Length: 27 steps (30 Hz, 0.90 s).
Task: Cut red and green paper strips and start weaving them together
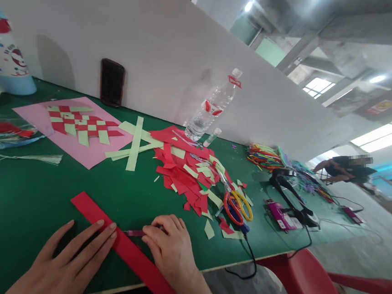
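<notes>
Green table (32, 198) bearing a pink sheet (87, 157) with woven strips (80, 125), a phone (111, 82) against the wall (159, 45), a tilted bottle (213, 106), paper scraps (184, 171), scissors (237, 205) and coloured sticks (263, 156).

The red strip (122, 247) is smooth matt paper, like the pink sheet (80, 152). The table (32, 198) has a matt green, cloth-like top. The scissors (237, 205) have glossy plastic handles and metal blades. The bottle (213, 106) is clear, shiny plastic.
</notes>
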Tool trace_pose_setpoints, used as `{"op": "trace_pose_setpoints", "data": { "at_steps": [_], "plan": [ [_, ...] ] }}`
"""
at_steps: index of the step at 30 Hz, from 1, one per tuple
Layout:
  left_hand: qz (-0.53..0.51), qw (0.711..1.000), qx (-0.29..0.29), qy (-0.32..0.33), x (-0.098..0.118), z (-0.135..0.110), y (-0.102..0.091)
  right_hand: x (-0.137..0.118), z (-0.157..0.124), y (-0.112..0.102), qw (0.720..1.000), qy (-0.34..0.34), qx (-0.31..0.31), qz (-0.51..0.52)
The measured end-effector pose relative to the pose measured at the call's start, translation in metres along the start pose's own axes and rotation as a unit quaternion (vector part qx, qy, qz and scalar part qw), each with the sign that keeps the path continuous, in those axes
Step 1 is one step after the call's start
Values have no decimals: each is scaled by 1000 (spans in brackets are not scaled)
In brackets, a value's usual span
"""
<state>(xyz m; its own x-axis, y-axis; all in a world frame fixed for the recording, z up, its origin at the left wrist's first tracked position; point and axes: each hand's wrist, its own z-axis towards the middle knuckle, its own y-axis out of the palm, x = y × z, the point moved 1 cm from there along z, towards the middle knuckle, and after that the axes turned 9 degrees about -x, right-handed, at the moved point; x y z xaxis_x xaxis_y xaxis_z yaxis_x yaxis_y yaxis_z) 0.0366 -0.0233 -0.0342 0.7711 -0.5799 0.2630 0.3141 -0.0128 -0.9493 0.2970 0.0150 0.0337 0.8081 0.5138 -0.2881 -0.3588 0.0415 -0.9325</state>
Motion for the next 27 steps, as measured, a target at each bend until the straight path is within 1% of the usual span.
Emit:
{"op": "trace_pose_setpoints", "data": {
  "at_steps": [6, 11, 14, 17, 21, 27],
  "plan": [
    [12, 1000, 16, -23, 2, 1, -5, 0, 2, -1, 1000, -9, -3, 12],
    [23, 999, 22, -22, 1, 2, -1, 0, 0, -3, 1000, -9, 3, 16],
    [16, 999, 31, -20, 0, 3, 1, -1, -2, -2, 1000, -4, -6, 6],
    [23, 999, 25, -17, -1, 2, 1, -1, -3, -2, 1000, 1, -13, -3],
    [30, 999, 13, -19, -1, 0, 0, 1, -2, -3, 1000, 3, 1, 5],
    [28, 999, 23, -17, -1, 3, 0, -3, 1, 0, 1000, -1, -12, -1]
  ]
}}
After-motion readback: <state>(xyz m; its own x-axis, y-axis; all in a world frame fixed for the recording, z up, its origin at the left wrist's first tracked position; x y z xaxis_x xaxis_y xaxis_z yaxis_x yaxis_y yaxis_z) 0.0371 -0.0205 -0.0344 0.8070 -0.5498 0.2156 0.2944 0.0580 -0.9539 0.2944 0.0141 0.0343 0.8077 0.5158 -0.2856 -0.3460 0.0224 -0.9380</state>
